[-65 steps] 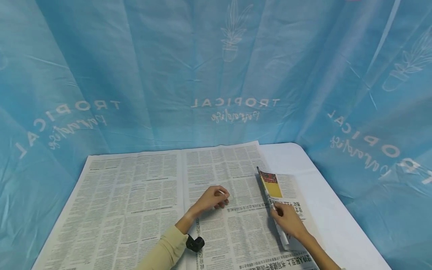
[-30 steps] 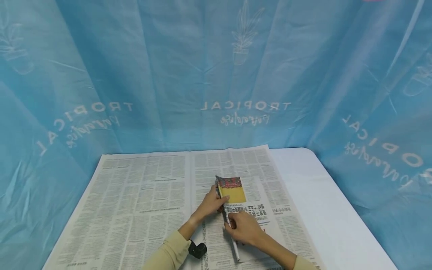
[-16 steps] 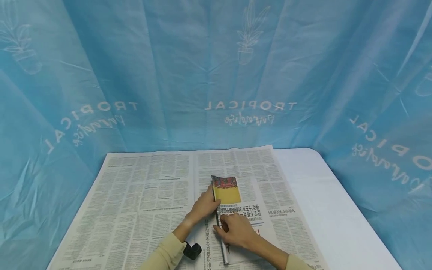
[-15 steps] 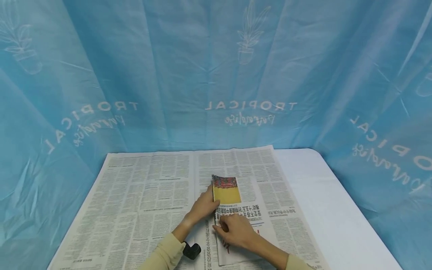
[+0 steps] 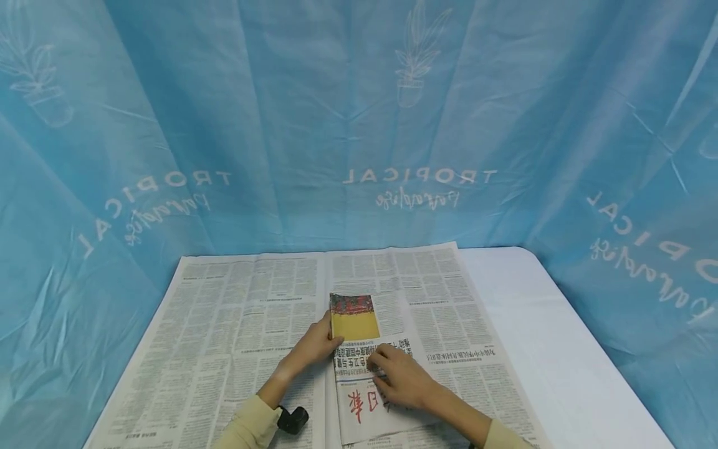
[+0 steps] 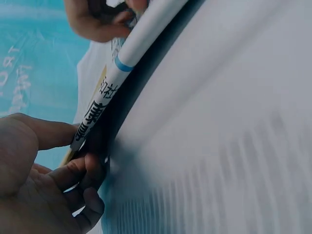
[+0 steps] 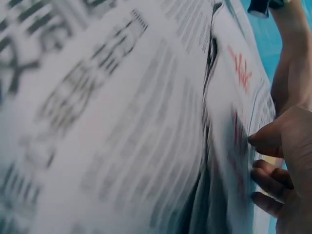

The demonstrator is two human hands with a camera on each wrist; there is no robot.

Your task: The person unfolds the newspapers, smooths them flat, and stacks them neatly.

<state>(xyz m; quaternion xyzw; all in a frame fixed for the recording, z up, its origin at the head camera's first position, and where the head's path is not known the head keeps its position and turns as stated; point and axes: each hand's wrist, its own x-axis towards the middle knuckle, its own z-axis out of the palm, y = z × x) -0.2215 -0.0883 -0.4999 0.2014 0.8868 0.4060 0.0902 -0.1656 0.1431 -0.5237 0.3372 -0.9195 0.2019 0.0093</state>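
A folded newspaper (image 5: 359,365), with a yellow and red picture at its far end and red characters near the front, lies over the spread newspaper. My left hand (image 5: 315,342) pinches its left edge. In the left wrist view, the thumb of my left hand (image 6: 41,161) is on top of the rounded fold (image 6: 100,100), its fingers below. On the upper face of the folded newspaper rests my right hand (image 5: 405,377), fingers bent. The right wrist view has the fingertips (image 7: 258,197) of that hand touching the paper's surface, with layers of pages spread apart at the near end.
Large open newspaper sheets (image 5: 252,312) cover most of the white table (image 5: 538,312). A blue curtain (image 5: 280,125) hangs around the back and both sides. A black wrist device (image 5: 293,420) sits at the left sleeve.
The folded newspaper came from the right side to the middle, then slid further left. Its left edge, earlier standing up, lies flatter. My left hand took hold of it; the right hand lies on its face.
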